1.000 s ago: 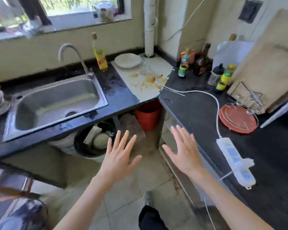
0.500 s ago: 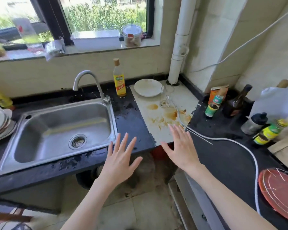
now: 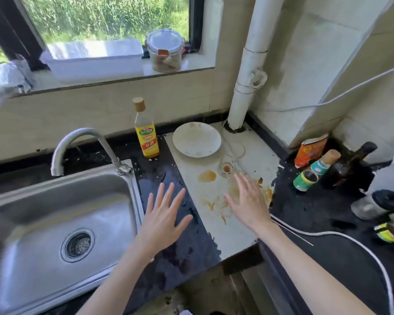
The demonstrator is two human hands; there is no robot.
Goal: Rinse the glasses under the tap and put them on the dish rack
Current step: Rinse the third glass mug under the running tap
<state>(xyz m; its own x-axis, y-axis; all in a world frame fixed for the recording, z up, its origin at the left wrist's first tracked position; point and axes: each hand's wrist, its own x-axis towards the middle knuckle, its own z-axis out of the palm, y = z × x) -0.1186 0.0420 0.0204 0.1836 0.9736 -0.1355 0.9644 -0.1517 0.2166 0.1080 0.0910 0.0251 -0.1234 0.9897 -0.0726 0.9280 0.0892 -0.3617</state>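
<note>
Two bare hands hover spread and empty above the counter, gripping nothing. Right hand [image 3: 248, 204] reaches forward over the pale, brown-stained slab [image 3: 234, 226], its fingertips [image 3: 238, 178] just short of the nearer glass [image 3: 226, 169], a clear tumbler standing upright with a brown residue in its base; a second glass [image 3: 233, 148] stands just behind it, beside the white plate [image 3: 196, 139], faint against the pale surface, so its exact shape cannot be told. Left hand [image 3: 163, 218] floats over the wet black counter [image 3: 168, 253] beside the sink [image 3: 43, 214], plausibly held ready to receive a glass or to work the tap [image 3: 82, 142], whose spout arches over the basin with no water visibly running. Fingers are splayed, probably in preparation for closing round the tumbler wall. Both glasses sit to the right of the basin, presumably set aside as used ware. No dish rack appears in this view. Judged stage: approach to the first pick-up, with rinsing not yet begun
</note>
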